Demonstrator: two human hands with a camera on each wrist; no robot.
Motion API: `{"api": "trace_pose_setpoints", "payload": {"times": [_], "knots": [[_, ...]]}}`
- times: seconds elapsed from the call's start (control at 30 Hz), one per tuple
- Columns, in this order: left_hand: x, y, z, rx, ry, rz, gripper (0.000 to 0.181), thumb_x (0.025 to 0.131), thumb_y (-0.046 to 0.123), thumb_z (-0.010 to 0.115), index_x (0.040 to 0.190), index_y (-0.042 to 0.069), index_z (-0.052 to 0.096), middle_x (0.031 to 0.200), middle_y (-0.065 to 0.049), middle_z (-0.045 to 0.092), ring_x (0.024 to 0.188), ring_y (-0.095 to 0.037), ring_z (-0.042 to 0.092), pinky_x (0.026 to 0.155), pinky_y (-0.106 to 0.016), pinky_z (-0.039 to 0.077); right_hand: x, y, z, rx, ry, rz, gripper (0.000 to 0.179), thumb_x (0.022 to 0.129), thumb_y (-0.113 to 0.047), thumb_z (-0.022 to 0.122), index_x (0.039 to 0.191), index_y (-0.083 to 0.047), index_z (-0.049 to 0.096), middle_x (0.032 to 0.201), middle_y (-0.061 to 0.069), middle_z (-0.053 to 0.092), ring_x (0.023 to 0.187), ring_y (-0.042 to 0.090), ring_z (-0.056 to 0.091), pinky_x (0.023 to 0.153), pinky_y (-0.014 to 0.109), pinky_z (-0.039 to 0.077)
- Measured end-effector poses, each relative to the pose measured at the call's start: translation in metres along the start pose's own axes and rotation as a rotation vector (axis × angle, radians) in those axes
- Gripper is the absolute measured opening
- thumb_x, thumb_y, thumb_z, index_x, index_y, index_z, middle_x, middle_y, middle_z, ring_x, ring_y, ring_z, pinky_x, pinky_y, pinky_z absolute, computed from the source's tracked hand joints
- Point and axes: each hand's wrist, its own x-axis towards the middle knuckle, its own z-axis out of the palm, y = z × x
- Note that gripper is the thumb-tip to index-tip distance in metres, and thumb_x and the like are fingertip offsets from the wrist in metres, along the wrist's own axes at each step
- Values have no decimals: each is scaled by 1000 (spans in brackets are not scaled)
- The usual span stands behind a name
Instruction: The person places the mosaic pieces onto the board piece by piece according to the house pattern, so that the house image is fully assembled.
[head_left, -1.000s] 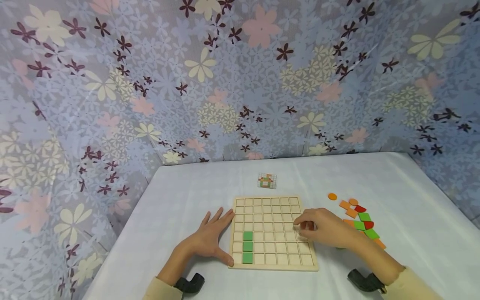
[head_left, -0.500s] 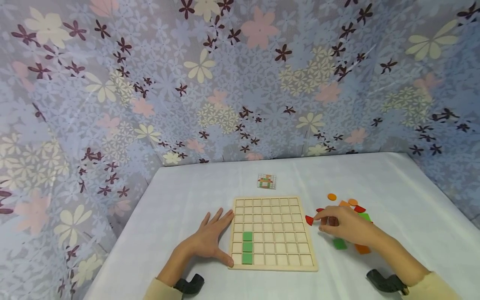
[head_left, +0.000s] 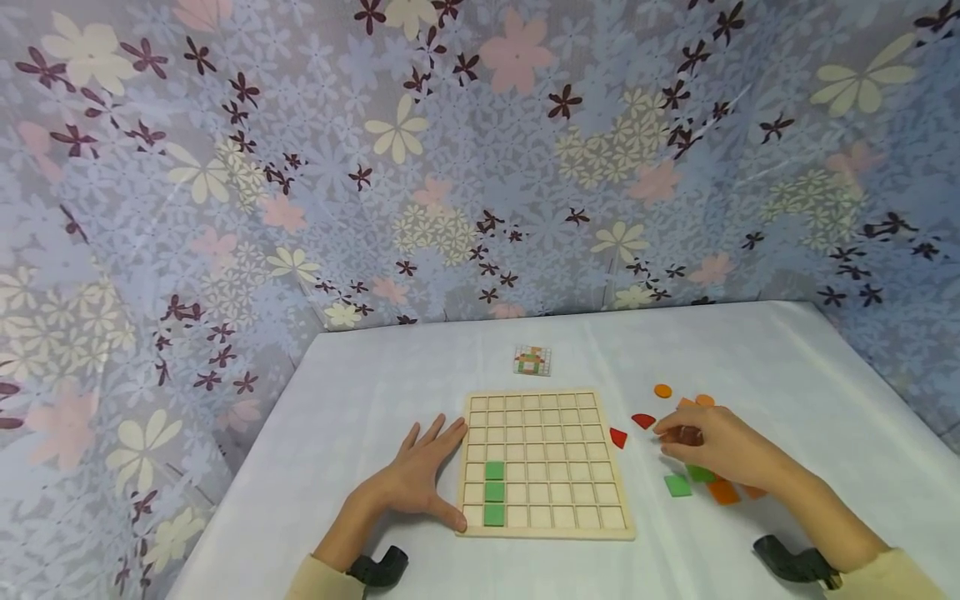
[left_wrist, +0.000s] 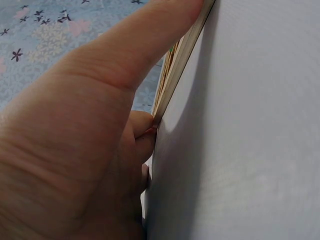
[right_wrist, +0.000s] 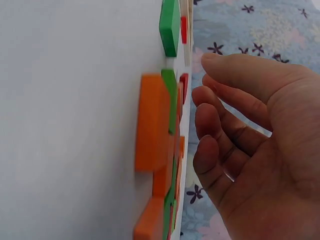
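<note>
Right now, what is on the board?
Three green squares in one column of the board, with the left hand at its edge. What lies beneath the squares is hidden.

I see the left hand [head_left: 420, 479] splayed, fingers [head_left: 433, 432] reaching forward, thumb [head_left: 447, 511] well apart; left forearm [head_left: 354, 518] slants inward. Right hand [head_left: 712, 437] hovers, fingers [right_wrist: 209, 120] loosely curled, right forearm [head_left: 823, 504] slanting outward toward the elbow.
</note>
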Motion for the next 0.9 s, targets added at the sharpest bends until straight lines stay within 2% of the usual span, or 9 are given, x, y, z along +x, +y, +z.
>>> {"api": "trace_pose_setpoints", "payload": {"times": [0.3, 0.57, 0.77, 0.9], "knots": [[1, -2, 2, 2, 3, 1, 139, 47, 87, 67, 156, 18, 13, 160, 4, 10, 146, -24, -2, 113, -52, -6, -5, 6, -5, -43, 11, 14, 22, 84, -30, 75, 103, -20, 70, 83, -12, 62, 70, 7, 52, 62, 25, 48], [1, -1, 0, 5, -1, -10, 139, 47, 87, 67, 156, 19, 13, 160, 5, 10, 146, -23, -2, 113, -52, -6, -3, 8, -4, -131, 18, 56, 30, 80, -38, 78, 106, -25, 71, 100, -6, 58, 86, 13, 52, 70, 31, 49], [2, 0, -1, -7, -3, -10, 139, 47, 86, 68, 156, 19, 13, 160, 5, 9, 146, -22, -3, 113, -51, -7, 1, 9, -2, -119, 3, 75, 24, 82, -29, 78, 104, -25, 69, 89, -9, 57, 77, 11, 49, 64, 26, 46], [1, 0, 1, -2, -3, -8, 139, 46, 86, 68, 156, 19, 14, 160, 6, 10, 146, -23, -2, 113, -52, -7, 1, 8, 0, -103, -8, 74, 24, 83, -23, 76, 105, -23, 69, 88, -10, 58, 74, 10, 48, 62, 25, 46]]}}
